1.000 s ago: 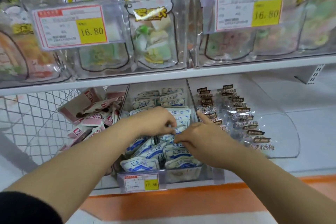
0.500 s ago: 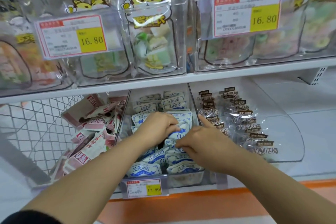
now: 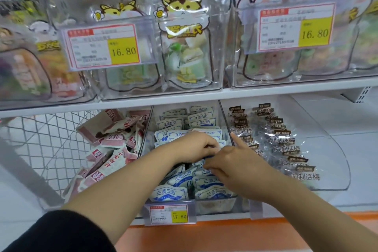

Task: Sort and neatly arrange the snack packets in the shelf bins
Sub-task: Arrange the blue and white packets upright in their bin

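Left hand (image 3: pixel 194 146) and right hand (image 3: pixel 237 163) have only crept closer together inside the middle bin (image 3: pixel 216 205); the left grips the standing blue-and-white packets (image 3: pixel 169 193) with curled fingers; the right pinches one packet's edge, forefinger out; tidying this row seems still under way.

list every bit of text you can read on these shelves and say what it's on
"16.80": left upper price tag
"16.80": right upper price tag
"17.80": lower price tag on the middle bin
"三蒸三晒": blue and white packets
"九制话梅": clear packets
Too blurred to read: the tags' fine print, the pink packets, the yellow lettering on the cat pouch.
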### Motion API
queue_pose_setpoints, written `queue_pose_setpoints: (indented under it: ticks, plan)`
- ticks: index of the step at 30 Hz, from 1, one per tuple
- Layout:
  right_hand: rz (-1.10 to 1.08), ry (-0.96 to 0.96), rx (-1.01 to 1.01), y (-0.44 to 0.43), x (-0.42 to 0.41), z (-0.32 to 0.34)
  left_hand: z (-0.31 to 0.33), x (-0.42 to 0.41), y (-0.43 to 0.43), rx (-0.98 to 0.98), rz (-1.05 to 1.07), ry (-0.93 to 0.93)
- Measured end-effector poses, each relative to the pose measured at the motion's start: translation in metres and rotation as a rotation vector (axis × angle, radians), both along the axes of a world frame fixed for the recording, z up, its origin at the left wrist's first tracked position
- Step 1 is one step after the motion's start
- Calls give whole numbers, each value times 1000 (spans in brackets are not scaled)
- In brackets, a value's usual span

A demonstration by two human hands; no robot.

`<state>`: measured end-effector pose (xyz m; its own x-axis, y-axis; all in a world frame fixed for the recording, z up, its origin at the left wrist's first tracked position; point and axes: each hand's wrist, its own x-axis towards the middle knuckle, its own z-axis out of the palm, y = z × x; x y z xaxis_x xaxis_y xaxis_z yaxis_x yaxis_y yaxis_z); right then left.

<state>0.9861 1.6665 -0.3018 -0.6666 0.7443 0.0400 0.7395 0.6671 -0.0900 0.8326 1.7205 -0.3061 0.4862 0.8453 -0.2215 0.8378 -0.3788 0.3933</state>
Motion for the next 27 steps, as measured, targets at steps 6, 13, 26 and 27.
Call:
queue_pose_setpoints:
  ticks: [6,13,26,27]
  plan:
    - [4,63,-5,-1,0,-1,22,-52,-49,357,283,-58]
    - [-32,127,23,35,-51,25,-10,-86,-89,552,528,-336]
    - [37,-449,-146,107,-119,10,-18,-122,-76,529,469,-471]
    - [60,-438,-106,105,-123,10,-18,-124,-75,501,471,-490]
